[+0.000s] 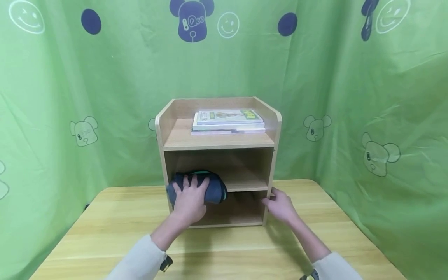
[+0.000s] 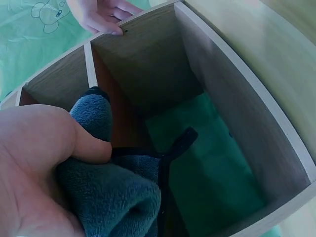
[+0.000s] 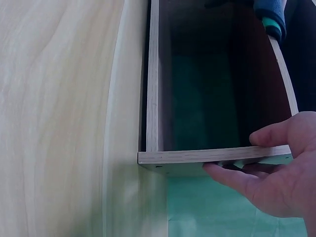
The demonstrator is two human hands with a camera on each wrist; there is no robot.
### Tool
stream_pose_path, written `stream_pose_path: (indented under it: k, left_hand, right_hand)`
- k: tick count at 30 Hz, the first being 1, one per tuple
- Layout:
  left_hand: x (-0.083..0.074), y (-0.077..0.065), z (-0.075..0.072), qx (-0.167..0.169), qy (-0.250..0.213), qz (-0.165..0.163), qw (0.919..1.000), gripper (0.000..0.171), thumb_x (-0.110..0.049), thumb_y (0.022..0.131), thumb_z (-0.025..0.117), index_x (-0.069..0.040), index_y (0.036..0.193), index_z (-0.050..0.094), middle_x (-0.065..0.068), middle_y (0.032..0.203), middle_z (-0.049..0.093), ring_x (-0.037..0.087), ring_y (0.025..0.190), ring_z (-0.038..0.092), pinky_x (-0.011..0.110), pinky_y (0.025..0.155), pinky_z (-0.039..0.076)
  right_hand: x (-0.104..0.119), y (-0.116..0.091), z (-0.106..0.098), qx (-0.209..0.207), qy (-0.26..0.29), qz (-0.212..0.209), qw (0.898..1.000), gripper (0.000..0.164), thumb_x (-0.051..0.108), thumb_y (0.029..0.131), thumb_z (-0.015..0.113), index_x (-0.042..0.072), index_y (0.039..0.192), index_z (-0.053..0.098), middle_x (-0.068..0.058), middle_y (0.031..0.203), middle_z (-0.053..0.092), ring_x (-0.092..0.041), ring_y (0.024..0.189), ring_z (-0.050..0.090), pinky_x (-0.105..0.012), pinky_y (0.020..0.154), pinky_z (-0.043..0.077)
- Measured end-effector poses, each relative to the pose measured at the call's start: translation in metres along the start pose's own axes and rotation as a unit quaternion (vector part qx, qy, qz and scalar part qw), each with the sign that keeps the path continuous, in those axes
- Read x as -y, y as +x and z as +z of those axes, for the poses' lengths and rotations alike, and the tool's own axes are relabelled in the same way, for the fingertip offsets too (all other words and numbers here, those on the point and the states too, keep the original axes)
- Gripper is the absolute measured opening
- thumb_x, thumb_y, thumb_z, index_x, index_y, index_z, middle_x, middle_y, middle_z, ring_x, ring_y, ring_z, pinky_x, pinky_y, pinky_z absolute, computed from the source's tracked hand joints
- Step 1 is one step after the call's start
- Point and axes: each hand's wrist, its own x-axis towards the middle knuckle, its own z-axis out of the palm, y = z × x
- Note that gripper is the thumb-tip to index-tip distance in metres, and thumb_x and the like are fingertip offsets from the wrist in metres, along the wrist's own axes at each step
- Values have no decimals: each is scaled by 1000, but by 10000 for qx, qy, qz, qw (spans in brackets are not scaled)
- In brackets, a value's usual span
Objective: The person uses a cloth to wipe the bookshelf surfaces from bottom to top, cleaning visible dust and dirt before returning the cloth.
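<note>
A blue, fuzzy cloth (image 1: pixel 216 191) with dark edging is bunched in my left hand (image 1: pixel 189 204), at the left of the middle shelf's front edge. Seen from the left wrist, my thumb presses into the cloth (image 2: pixel 116 197), and a dark loop (image 2: pixel 183 142) sticks out over the lower compartment. My right hand (image 1: pixel 281 207) grips the right side panel of the small wooden shelf unit (image 1: pixel 218 146). In the right wrist view, the thumb lies inside the panel (image 3: pixel 197 156) and the fingers of that hand (image 3: pixel 286 180) lie outside it.
Several thin books (image 1: pixel 228 122) lie stacked on the unit's top shelf. The unit stands on a wood-grain table (image 1: pixel 129 233). Green printed curtains (image 1: pixel 115 77) hang behind and along both sides. The lower compartment has a green back as seen from the wrists.
</note>
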Motion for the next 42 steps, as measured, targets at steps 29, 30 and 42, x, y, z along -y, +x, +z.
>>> stream_pose_path:
  k: [29,30,42]
  left_hand:
    - [-116,38,24,620,359,387,9967,71,-37,88,74,-42,152,42,20,157,42,46,147,34,73,110,30]
    - [-111,36,23,601,360,401,9967,72,-37,87,75,-42,151,43,19,157,42,46,147,35,73,110,30]
    - [-4,10,1,286,-71,376,9989,78,-11,78,75,-34,149,50,20,153,49,49,141,42,79,109,26]
  right_hand:
    - [-5,2,-3,-61,-361,-84,9993,22,2,84,58,-1,104,67,-19,83,72,-19,60,60,-32,51,48]
    - [-6,1,-3,-38,-315,-54,9995,27,3,85,58,-2,111,66,-21,88,73,-19,61,60,-32,51,49]
    - [-9,2,-2,124,-67,-123,9998,52,10,95,62,-9,141,49,-33,121,66,-40,101,73,-45,83,62]
